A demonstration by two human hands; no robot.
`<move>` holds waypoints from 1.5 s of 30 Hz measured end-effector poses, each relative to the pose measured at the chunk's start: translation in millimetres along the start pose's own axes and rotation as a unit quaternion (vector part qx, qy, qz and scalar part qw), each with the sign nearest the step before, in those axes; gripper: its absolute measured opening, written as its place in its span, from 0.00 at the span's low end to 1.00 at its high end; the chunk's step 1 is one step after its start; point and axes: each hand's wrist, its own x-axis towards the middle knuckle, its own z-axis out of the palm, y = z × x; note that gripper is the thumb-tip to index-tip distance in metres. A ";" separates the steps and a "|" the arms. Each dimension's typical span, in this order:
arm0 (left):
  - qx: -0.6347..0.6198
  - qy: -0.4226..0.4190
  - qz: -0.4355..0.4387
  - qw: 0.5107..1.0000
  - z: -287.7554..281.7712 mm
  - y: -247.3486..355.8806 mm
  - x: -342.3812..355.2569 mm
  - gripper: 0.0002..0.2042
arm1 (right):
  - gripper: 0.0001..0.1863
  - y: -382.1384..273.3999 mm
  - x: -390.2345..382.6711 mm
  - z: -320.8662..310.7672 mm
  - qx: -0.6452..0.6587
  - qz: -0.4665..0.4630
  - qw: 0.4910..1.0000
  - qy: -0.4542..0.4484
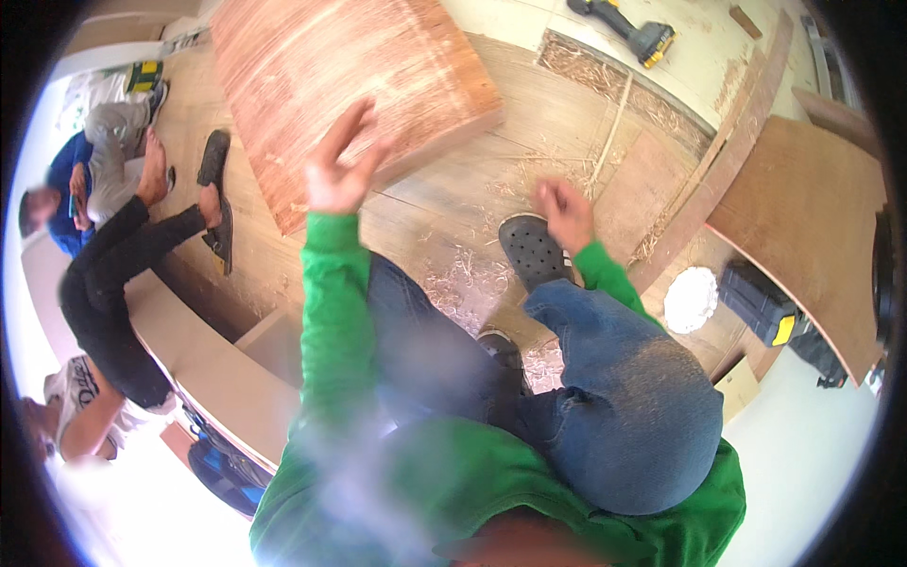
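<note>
My left hand (342, 163) is raised over the near edge of a large reddish wooden block-like box (331, 85), its fingers spread and nothing in them. Whether it touches the wood I cannot tell. My right hand (569, 214) hovers by my right knee, just above a dark clog (535, 248) on my foot. Its fingers are loosely curled in, and no object shows in them. Pale wood shavings (463, 279) lie scattered on the floor between my feet.
A yellow-and-black cordless drill (628, 30) lies at the far right. Wooden strips (718, 151), a curved panel (803, 227), a white scalloped disc (692, 300) and a black case (756, 300) are on the right. Two people (113, 274) sit at the left, legs stretched toward the box.
</note>
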 end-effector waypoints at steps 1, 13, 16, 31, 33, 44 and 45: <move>-0.045 0.046 -0.058 0.996 -25.5 -4.9 -22.0 0.25 | 0.11 8.7 -27.3 -0.9 -0.030 -0.010 0.997 -0.073; 0.200 0.314 -0.415 0.830 -159.5 -53.1 -349.1 0.11 | 0.11 26.4 -19.3 -5.3 -0.090 -0.038 0.972 -0.215; 0.151 0.264 -0.495 0.813 -156.6 -69.9 -393.7 0.10 | 0.14 20.0 -21.2 -6.7 -0.115 -0.046 0.961 -0.246; 0.319 0.205 -0.528 0.760 -50.5 -155.6 -343.8 0.13 | 0.18 2.3 -16.6 -13.1 -0.126 0.009 0.948 -0.293; 0.355 0.210 -0.471 0.780 -40.1 -158.8 -353.5 0.12 | 0.17 1.8 -19.8 -14.3 -0.128 0.017 0.949 -0.288; 0.368 0.212 -0.370 0.826 -42.9 -195.8 -378.5 0.15 | 0.12 8.6 -12.6 -68.9 -0.149 -0.011 0.969 -0.196; 0.375 0.211 -0.378 0.820 -43.8 -195.4 -378.3 0.14 | 0.12 11.3 -4.8 -77.7 -0.156 -0.019 0.971 -0.180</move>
